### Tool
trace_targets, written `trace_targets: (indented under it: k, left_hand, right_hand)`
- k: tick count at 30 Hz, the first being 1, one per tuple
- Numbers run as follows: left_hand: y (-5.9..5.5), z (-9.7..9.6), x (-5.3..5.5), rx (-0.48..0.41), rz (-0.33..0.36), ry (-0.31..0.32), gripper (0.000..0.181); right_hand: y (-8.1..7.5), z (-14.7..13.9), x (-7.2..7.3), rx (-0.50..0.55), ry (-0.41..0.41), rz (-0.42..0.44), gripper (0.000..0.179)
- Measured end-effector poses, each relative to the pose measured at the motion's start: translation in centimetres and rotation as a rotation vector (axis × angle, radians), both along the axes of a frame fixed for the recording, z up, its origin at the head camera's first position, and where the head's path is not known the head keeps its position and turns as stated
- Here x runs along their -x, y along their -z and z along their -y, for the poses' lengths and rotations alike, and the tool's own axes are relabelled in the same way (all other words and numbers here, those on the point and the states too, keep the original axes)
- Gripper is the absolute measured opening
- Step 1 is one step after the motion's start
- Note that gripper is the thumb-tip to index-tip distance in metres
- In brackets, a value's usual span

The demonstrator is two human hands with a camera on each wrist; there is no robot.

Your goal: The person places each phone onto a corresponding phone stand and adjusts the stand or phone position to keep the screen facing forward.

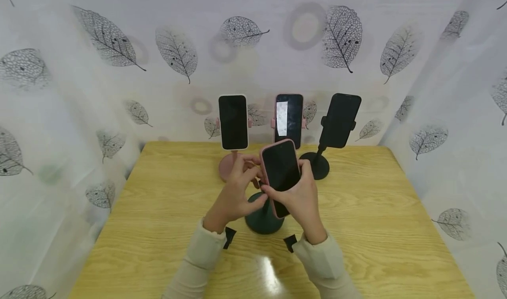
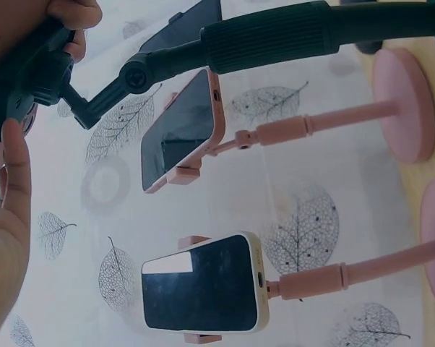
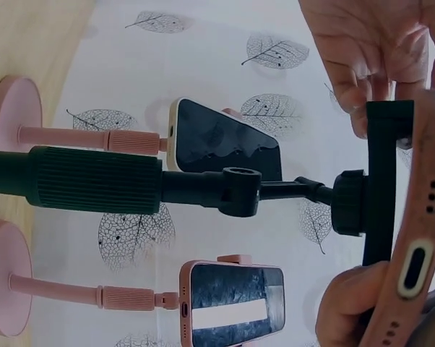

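Observation:
A phone in a pink case (image 1: 280, 171) leans above a dark green phone stand (image 1: 264, 220), its dark screen facing up toward the head view. My right hand (image 1: 303, 198) grips the phone, thumb across the lower screen and fingers round its right edge; in the right wrist view those fingers also lie against the green clamp (image 3: 384, 188). On the other side, my left hand (image 1: 236, 191) has its fingers curled at the clamp's left end, the thumb lower down. In the left wrist view the jointed green neck (image 2: 272, 40) meets the clamp's back. The phone partly hides the clamp's grip.
Behind stand a white-edged phone (image 1: 233, 122) on a pink stand (image 1: 225, 168), a pink-cased phone (image 1: 295, 118) on another pink stand (image 2: 405, 105), and a dark phone (image 1: 340, 121) on a black stand (image 1: 318, 167). Black tape pieces (image 1: 229, 237) mark the wooden table (image 1: 166, 228). Leaf-print curtain (image 1: 178, 9) surrounds it.

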State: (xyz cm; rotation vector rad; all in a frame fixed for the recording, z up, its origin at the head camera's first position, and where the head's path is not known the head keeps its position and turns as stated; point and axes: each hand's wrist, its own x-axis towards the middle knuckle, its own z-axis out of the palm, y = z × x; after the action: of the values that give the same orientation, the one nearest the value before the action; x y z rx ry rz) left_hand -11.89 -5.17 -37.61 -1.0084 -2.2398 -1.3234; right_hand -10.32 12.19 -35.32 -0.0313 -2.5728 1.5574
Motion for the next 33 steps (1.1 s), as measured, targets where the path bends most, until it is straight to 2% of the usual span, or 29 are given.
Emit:
trace_targets:
  k: [3,5,11,14,18,19,23,26,30,33]
  left_hand:
    - [0.1,-0.1,0.0,-0.011,0.007,0.004,0.025]
    - [0.3,-0.2,-0.2,-0.049,0.027,0.005,0.025]
    - [1.8,-1.5,-1.5,-0.305,0.116,-0.047,0.032]
    - [2.1,-2.3,-2.0,-0.365,0.233,-0.075,0.036]
    - [1.8,-2.7,-2.1,-0.425,0.391,-0.108,0.036]
    - [1.7,-2.7,-2.1,-0.451,0.412,-0.111,0.035]
    - [1.5,-2.4,-2.1,-0.534,0.434,-0.118,0.030]
    - [1.5,-2.2,-2.1,-0.552,0.437,-0.113,0.028]
    - [1.6,-2.1,-2.0,-0.548,0.451,-0.117,0.028]
    - [1.7,-2.1,-2.0,-0.551,0.477,-0.110,0.030]
  right_hand:
    - [-0.1,-0.1,0.1,-0.009,0.000,0.006,0.079]
    - [-0.1,-0.1,0.1,-0.009,-0.006,0.015,0.080]
    - [-0.3,-0.4,0.1,-0.012,-0.005,0.045,0.080]
    - [-0.3,-0.7,0.1,0.019,-0.025,0.057,0.076]
    - [-0.1,-1.3,0.1,0.097,-0.111,0.047,0.061]
    - [-0.1,-1.5,0.1,0.130,-0.145,0.038,0.056]
    - [0.5,-2.1,0.1,0.269,-0.270,-0.006,0.039]
    - [0.9,-2.4,0.1,0.345,-0.323,-0.036,0.035]
    - [1.3,-3.0,0.2,0.351,-0.378,-0.081,0.033]
    - [1.6,-3.7,0.1,0.372,-0.440,-0.078,0.033]
